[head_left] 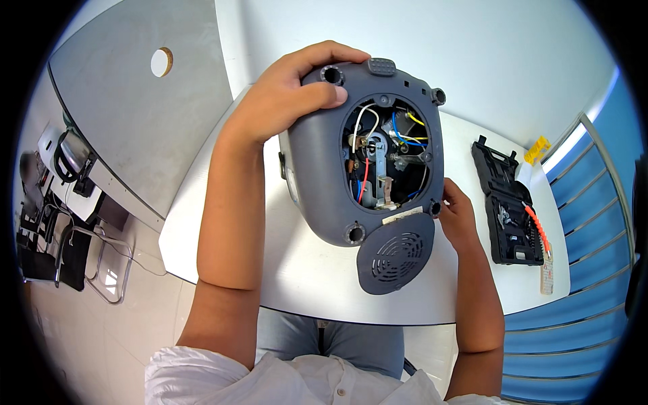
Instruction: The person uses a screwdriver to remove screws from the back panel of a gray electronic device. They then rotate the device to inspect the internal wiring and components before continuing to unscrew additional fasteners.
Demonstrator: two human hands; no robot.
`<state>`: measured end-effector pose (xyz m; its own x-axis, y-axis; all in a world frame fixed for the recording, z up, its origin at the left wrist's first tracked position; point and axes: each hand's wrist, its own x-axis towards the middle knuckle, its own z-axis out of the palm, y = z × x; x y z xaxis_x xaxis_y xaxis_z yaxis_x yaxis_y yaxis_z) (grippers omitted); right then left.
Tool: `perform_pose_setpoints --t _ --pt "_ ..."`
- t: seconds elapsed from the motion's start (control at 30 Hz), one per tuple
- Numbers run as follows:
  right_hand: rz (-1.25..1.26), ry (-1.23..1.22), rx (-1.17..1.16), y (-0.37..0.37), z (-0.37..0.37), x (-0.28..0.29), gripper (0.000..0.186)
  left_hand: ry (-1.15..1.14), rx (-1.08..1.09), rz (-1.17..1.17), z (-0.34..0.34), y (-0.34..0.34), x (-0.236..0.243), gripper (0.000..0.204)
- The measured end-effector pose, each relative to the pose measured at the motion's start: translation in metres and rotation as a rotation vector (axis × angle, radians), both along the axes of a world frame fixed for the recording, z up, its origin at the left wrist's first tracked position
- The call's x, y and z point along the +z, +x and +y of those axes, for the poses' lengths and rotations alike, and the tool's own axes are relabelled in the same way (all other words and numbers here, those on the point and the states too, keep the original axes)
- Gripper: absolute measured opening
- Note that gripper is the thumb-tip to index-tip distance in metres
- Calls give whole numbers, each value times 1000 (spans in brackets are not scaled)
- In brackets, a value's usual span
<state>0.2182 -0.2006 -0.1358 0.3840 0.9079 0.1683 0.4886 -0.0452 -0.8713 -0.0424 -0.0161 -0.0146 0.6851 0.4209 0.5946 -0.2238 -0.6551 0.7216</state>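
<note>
A dark grey appliance, by its looks a rice cooker, is tipped up with its underside facing me. Through a large oval opening, white, blue, yellow and red wires and metal parts show. A round slotted cover hangs at the bottom edge of that opening. My left hand grips the upper left of the body, thumb on the base beside a hollow foot and fingers over the far edge. My right hand is curled against the lower right edge by another foot, its fingertips partly hidden behind the body.
The appliance rests on a white table. On the right lie an open black tool case, an orange flexible shaft and a yellow item. Metal railing stands beyond the table. A grey panel rises at left.
</note>
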Motion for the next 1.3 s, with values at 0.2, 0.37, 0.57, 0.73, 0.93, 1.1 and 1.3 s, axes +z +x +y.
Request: perform_pose_setpoints --t 0.2,0.37,0.57,0.73,0.93,1.1,1.3 --pt "-19 -46 -43 -3 0 5 29 15 -38 -100 1 3 -4 48" --pt "-57 13 -20 -4 -2 6 28 -45 -81 -88 2 4 -4 51" --pt "-85 51 -58 0 -2 1 28 -69 -115 -96 1 5 -3 51" --pt "-7 9 -125 -8 -4 13 25 -80 -106 -102 0 3 -4 51" --pt "-2 144 -259 -3 -7 17 17 -50 -59 -83 2 4 -5 55" --pt "214 195 -173 8 -10 15 21 -59 -75 -86 1 3 -4 54" --pt "474 398 -167 4 -10 16 16 -69 -91 -95 1 5 -6 53"
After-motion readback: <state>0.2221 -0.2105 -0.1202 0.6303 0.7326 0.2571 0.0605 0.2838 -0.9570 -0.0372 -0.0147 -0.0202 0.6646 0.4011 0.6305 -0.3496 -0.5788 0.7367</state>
